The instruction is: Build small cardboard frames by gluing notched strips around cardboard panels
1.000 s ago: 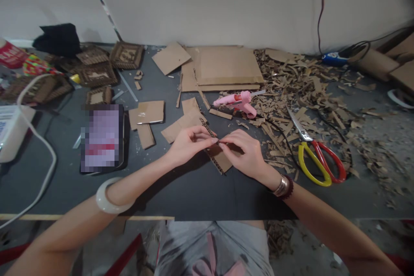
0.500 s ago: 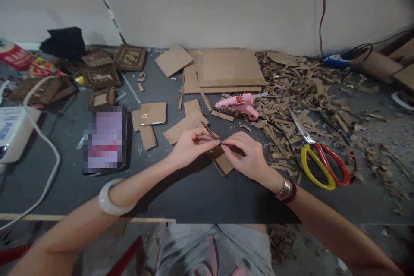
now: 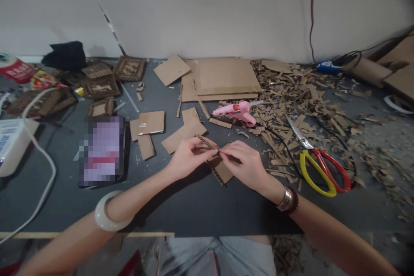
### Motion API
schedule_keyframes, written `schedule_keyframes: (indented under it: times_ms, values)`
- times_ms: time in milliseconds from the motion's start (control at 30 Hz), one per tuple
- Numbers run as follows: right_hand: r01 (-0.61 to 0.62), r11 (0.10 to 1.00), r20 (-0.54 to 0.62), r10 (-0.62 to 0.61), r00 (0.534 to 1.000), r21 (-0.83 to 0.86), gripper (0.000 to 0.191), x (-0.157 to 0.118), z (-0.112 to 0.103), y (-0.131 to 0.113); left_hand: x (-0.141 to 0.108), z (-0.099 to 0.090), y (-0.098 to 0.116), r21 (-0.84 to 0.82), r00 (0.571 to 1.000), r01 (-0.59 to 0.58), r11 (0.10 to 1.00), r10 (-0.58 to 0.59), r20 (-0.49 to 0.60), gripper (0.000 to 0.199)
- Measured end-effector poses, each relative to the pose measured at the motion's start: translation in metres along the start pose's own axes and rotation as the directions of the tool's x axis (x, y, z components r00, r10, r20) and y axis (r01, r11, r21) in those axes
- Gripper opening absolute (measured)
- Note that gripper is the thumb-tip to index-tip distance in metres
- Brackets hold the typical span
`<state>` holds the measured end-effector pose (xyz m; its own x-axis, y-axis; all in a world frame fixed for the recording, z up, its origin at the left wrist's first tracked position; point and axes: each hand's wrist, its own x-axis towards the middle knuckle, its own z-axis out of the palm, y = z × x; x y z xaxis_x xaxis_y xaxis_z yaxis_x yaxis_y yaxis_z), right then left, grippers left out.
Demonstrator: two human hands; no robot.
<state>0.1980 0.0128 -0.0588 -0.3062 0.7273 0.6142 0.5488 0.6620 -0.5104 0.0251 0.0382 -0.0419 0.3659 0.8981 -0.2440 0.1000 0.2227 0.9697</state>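
Note:
My left hand and my right hand meet over the dark table, their fingertips pinching a corrugated cardboard piece. Its narrow, ridged edge strip runs up under my left fingers. A pink hot glue gun lies just beyond my right hand, untouched. Red and yellow handled scissors rest to the right of that hand. Flat cardboard pieces lie just beyond my left hand.
Shredded cardboard scraps cover the table's right side, and stacked cardboard sheets sit at the back. Patterned cardboard panels lie back left. A blurred dark tablet and a white power adapter with a cable lie left.
The whole scene sits lower in the view because my head has tilted upward. My hands stay together on the cardboard piece, with no clear shift in their grip.

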Motion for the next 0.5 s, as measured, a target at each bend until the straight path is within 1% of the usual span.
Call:
schedule_keyframes:
  times_ms: [133, 267, 367, 500]
  values:
    - [-0.025, 1.0, 0.014, 0.025, 1.0, -0.007, 0.015, -0.0006, 0.0004, -0.0001, -0.0005, 0.0005, -0.0002, 0.022, 1.0, -0.017, 1.0, 0.017, -0.009, 0.022]
    - [-0.03, 0.999, 0.0, 0.03, 1.0, -0.021, 0.015, -0.0001, 0.0009, -0.0001, 0.0004, -0.0003, -0.0022, -0.009, 1.0, -0.008, 1.0, 0.008, -0.002, 0.025]
    - [-0.029, 0.999, 0.026, 0.029, 0.999, -0.018, 0.016, 0.0001, 0.0007, -0.0003, 0.0011, -0.0003, -0.0028, -0.015, 1.0, -0.007, 1.0, 0.007, -0.003, 0.027]
    - [-0.03, 0.999, 0.063, 0.031, 0.997, -0.022, 0.014, -0.0008, 0.0014, -0.0005, 0.0014, 0.0004, -0.0025, 0.021, 0.999, -0.024, 0.999, 0.024, -0.022, 0.028]
